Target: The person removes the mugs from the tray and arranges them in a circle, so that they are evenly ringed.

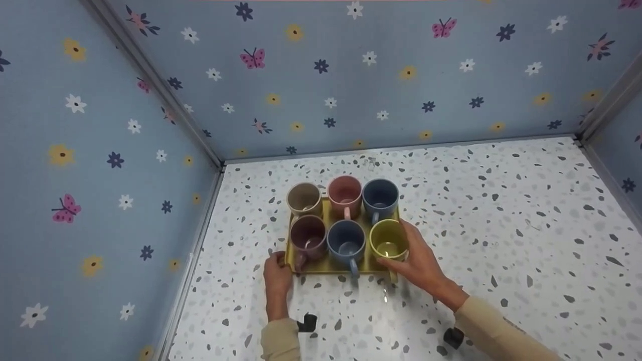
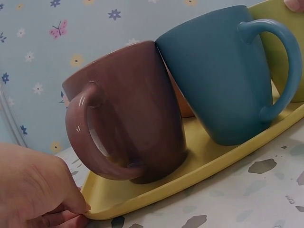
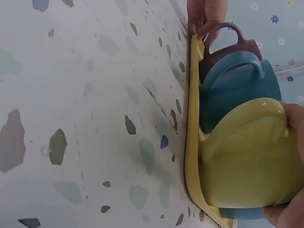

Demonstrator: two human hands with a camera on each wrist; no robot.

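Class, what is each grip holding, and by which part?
The right grip holds the yellow mug by its body, near the rim; the left grip pinches the yellow tray at its near left corner.

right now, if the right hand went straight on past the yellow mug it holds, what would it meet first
Probably the dark blue mug just behind the yellow mug the right hand grips, though depth is hard to judge from above.

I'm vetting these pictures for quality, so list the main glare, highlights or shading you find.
Head view: a small glare spot on the table, just in front of the tray; left wrist view: the brown mug darkens toward its right edge; right wrist view: a bright highlight on the handle of the yellow mug.
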